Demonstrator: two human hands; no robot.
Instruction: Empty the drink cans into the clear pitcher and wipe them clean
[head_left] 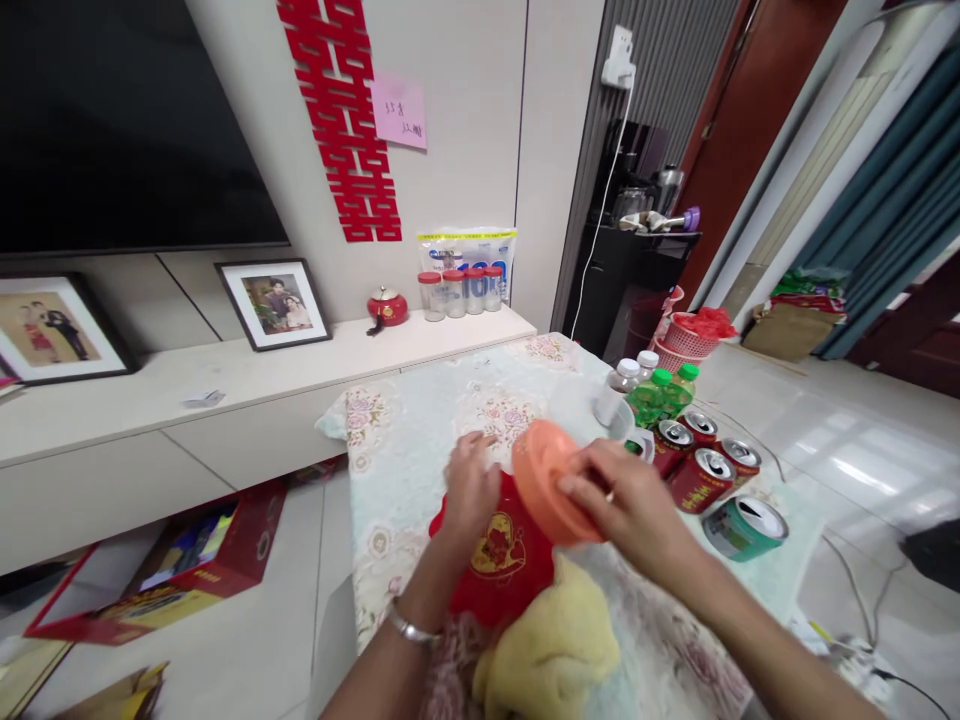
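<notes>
My right hand grips an orange plastic bowl by its near side, thumb and fingers closed on it. The bowl is tilted on its side above the right part of a red tray with a gold picture in its middle. Over the far left part of that tray is my left hand, fingers partly spread and slightly blurred; whether it touches the tray I cannot tell. A crumpled yellow cloth lies at the tray's near right edge.
Several opened drink cans, a teal can and bottles with green caps stand along the right side of the flowered tablecloth. Behind, a white cabinet holds lidded jars, a red pot and framed photos.
</notes>
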